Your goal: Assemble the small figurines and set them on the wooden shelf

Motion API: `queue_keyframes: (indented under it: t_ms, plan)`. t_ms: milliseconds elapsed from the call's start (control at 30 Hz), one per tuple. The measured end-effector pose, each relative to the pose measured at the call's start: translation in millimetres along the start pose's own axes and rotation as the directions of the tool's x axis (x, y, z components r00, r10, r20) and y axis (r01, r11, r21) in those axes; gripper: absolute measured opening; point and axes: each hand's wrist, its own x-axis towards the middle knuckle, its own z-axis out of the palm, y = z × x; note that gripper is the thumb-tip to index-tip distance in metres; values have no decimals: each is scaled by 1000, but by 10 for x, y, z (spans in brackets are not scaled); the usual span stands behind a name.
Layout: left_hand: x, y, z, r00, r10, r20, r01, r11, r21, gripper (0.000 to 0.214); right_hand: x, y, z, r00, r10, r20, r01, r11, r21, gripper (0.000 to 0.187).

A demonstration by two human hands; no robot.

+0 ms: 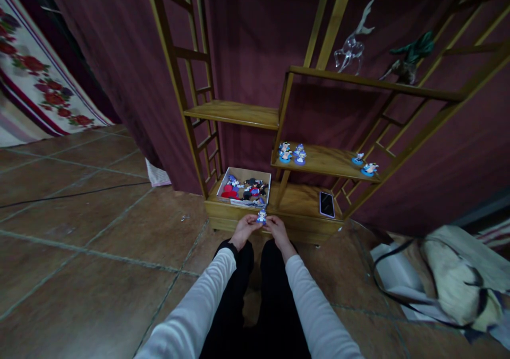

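Between my two hands, in front of the shelf's lowest board, is a small blue-and-white figurine (262, 216), held upright. My left hand (244, 230) grips it from the left and my right hand (278, 229) from the right, with fingers closed at its base. Just behind it stands an open cardboard box (223, 185) with a jumble of figurine pieces in red, black, white and blue. On the middle shelf board (324, 160), several similar figurines (292, 153) stand grouped at the left end. Two more figurines (364, 165) are at its right end.
A phone (326, 204) lies on the lowest board at right. Higher up stand a clear glass deer (352, 45) and a dark green sculpture (412, 56). Bags (450, 274) lie on the floor at right. A black cable (75, 194) crosses the tiles at left.
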Motion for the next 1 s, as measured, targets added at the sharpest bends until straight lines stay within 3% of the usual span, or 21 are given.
queue_keyframes:
  t_ms: [800,1000]
  plan:
    - [13,-22,6,999,19,47,-23,997,73,37,107,117,-52,999,-22,-25,18,989,-150,21]
    - [11,-6,5,1000,13,18,-14,996,92,37,84,99,-38,1000,-19,-10,18,994,-107,23]
